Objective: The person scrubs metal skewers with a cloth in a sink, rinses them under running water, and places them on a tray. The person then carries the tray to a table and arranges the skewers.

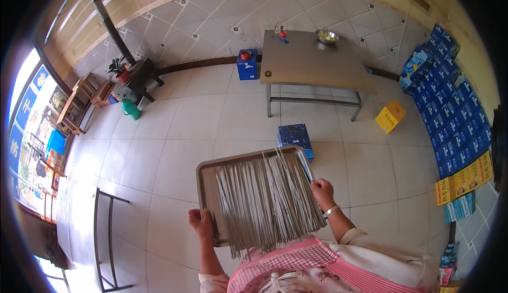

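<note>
A shallow metal tray point(207, 182) is held out in front of me at chest height. Many long, thin skewer-like sticks point(262, 201) lie side by side across it, and their near ends stick out past the near edge. My left hand point(201, 223) grips the tray's left rim. On the right rim, my right hand point(323, 192) is closed, with a bracelet at its wrist. Below the sticks, a pink checked apron point(301, 253) covers my front.
A steel table point(317, 63) stands ahead, bearing a metal bowl point(327, 36). Blue boxes point(295, 136) and a yellow box point(390, 116) stand on the floor. Stacked cartons point(448, 106) line the right wall. To the left are a pale table point(79, 221), a green jug point(131, 109) and a stove point(137, 79).
</note>
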